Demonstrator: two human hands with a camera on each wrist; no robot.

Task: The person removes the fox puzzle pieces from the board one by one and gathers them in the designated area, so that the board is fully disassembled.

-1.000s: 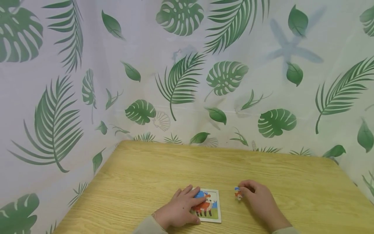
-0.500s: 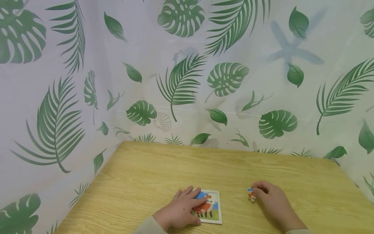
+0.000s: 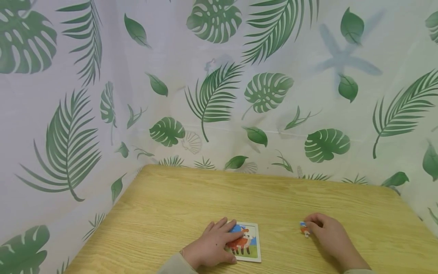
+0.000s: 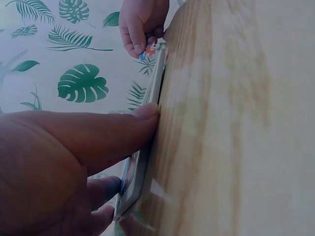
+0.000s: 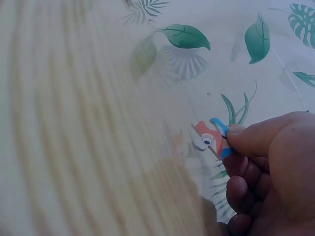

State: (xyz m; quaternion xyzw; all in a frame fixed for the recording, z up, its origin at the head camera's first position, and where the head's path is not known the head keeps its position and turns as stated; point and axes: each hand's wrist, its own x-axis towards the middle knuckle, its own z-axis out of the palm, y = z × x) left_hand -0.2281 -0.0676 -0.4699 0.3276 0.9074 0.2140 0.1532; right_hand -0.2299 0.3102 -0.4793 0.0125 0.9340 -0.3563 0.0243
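Observation:
My left hand lies spread over the left part of a small white-framed jigsaw puzzle on the table. The puzzle's picture is a red-orange animal on grass under blue sky, with a pale patch at its upper right; my fingers hide its left side. In the left wrist view the thumb rests at the frame's edge. To the right of the puzzle, my right hand pinches a jigsaw piece between thumb and fingers. Orange, white and blue, the piece bears a printed eye and is held tilted close over the table.
The wood-grain table stretches beyond both hands to its back edge. A white curtain printed with green leaves hangs behind it and along the left side.
My right hand has moved to the right, away from the puzzle, with the jigsaw piece still pinched. My left hand has stayed on the puzzle; the head view has shifted slightly.

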